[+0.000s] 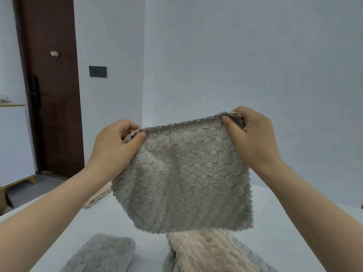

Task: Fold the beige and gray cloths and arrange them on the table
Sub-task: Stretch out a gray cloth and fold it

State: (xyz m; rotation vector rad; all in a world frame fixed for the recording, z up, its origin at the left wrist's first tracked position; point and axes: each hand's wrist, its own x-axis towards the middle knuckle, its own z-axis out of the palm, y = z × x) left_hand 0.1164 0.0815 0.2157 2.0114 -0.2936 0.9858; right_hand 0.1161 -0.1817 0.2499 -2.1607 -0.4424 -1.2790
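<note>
- Two grips engaged: left grip and right grip each pinch an upper corner of the gray cloth
- gray cloth hangs spread above the worktop
- beige cloth lies on the worktop beneath it; second gray cloth lies to its left
</note>
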